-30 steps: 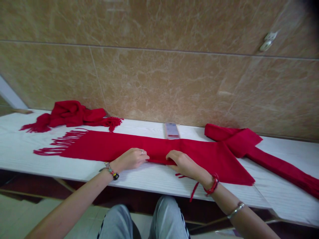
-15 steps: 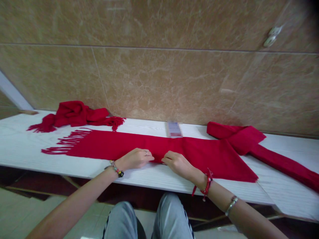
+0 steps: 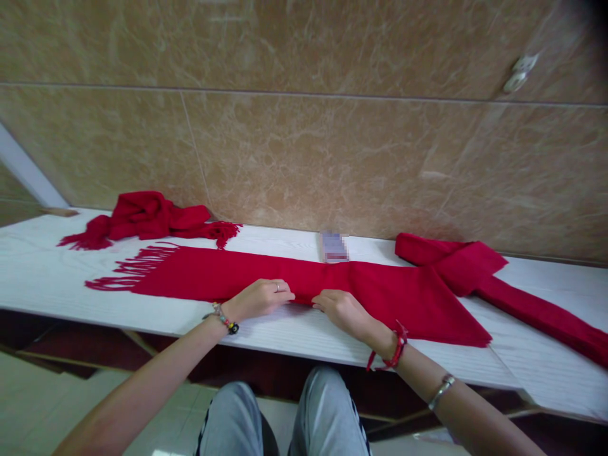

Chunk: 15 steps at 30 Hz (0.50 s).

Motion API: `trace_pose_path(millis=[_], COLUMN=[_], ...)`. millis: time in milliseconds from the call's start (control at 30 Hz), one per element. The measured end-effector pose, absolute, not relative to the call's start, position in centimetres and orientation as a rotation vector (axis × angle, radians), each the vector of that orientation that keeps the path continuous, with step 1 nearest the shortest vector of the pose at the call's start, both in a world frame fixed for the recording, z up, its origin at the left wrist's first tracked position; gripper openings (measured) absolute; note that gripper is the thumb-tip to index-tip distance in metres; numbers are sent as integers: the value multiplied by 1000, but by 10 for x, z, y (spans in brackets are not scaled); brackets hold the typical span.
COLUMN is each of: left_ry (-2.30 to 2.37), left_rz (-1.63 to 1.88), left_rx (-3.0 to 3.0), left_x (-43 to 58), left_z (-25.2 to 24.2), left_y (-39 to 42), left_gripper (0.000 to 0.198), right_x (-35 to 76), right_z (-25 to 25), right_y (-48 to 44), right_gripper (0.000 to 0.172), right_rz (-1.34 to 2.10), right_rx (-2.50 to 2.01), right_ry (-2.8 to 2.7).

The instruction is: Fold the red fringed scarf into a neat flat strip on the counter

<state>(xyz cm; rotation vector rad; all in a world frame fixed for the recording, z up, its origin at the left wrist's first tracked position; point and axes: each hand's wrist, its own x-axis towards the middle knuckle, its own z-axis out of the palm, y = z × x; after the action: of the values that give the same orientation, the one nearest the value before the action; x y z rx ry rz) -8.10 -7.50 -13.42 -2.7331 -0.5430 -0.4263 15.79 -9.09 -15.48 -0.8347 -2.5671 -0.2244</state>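
A brown tiled wall (image 3: 304,152) rises beyond both hands. In front of it, a white table (image 3: 38,272) runs under them and well past them on either side. Two knees in pale jeans (image 3: 232,418) show below the table's edge, nearer the body than the hands.

A long red scarf (image 3: 213,272) lies spread flat under the fingertips, mostly on the far side of the hands. Its fringe is well to the left of the left hand, and its pointed corner is to the right of the right hand. More red cloth (image 3: 456,259), folded over itself, lies beyond the right hand and to its right; whether it joins the scarf I cannot tell. A bundled red scarf (image 3: 142,215) sits beyond the left hand, to its left.

The left hand (image 3: 261,299) has its fingers bent and close together, touching the scarf's near edge. The right hand (image 3: 339,309), just beside it, is half curled, fingertips at that same edge. Whether either one grips the cloth is unclear.

A blurred phone (image 3: 334,247) lies beyond the right hand. Smaller still are the red bracelet (image 3: 398,346) on the right wrist and the ring (image 3: 278,287) on the left hand.
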Motion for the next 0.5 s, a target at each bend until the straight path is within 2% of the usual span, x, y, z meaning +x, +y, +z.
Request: trace_pose_path(millis=[200, 333, 500], left_ry=[-596, -692, -760], left_rz=[-469, -481, -450], left_rx=[-2767, -2844, -2888], left_x=[-82, -80, -80], left_z=[-137, -136, -134], left_y=[-73, -75, -76], left_gripper=[21, 16, 11], right_x=[157, 146, 136], right_z=[-149, -137, -143], right_y=[-91, -93, -90], right_gripper=[12, 29, 6], right_rz=[-137, -59, -126], right_rx=[-938, -942, -933], right_ry=[-2569, -2509, -2604])
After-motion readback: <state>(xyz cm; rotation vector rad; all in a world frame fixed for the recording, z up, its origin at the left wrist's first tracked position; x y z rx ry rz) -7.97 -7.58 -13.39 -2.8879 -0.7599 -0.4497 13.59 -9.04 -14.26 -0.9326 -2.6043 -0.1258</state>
